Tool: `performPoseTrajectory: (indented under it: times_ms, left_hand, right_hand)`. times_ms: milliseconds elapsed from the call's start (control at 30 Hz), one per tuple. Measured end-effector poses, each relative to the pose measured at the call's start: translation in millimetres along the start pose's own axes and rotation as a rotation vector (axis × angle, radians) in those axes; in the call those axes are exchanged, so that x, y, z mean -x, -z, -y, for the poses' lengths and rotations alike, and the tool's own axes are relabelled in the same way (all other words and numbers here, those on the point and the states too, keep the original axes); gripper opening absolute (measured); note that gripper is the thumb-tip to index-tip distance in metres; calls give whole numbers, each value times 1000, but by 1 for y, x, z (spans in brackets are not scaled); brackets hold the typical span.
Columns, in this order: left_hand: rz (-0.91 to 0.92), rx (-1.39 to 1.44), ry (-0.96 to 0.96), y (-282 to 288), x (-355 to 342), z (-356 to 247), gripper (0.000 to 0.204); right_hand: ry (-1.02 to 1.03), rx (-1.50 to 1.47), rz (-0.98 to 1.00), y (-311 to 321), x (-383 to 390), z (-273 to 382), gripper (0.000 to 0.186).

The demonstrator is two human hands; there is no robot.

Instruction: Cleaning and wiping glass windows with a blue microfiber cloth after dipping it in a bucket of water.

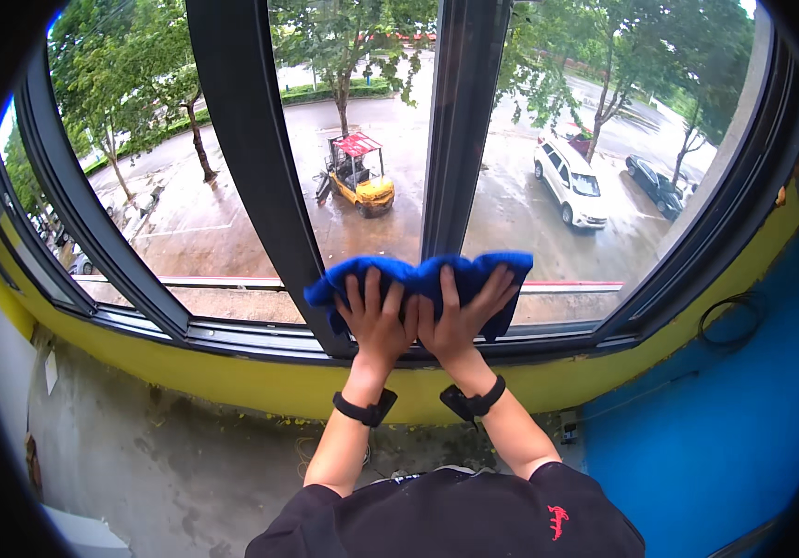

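Left hand and right hand spread wide on blue cloth — red emblem, seemingly animal-shaped.

The left hand and the right hand, fingers spread side by side, press a bunched bright-blue cloth near the lower edge of a dark-grey framed window (a black wristband circles each wrist). Outside, a yellow forklift with a red roof stands left of a white SUV.
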State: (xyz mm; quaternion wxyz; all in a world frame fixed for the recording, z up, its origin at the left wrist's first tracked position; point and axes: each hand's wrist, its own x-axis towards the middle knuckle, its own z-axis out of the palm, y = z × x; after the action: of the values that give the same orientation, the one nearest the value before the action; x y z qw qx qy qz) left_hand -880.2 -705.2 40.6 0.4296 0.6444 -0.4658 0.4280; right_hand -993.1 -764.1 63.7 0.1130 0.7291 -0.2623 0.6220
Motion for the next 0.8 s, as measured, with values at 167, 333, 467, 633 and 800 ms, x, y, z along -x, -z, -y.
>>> performPoseTrajectory:
  times_ms: [167, 333, 467, 633, 800]
  left_hand:
    - [-89, -46, -101, 2, -29, 7, 34]
    - [121, -122, -75, -11, 61, 21, 30]
    - [286, -76, -4, 0, 107, 7, 28]
    - [115, 114, -34, 15, 60, -19, 40]
    - [-21, 241, -111, 11, -27, -74, 35]
  right_hand:
    - [-16, 58, -68, -5, -27, 10, 57]
    - [27, 100, 19, -18, 65, -16, 54]
    - [161, 181, 217, -10, 108, -46, 55]
    - [168, 115, 225, 2, 86, -61, 66]
    - [109, 133, -10, 40, 3, -92, 65]
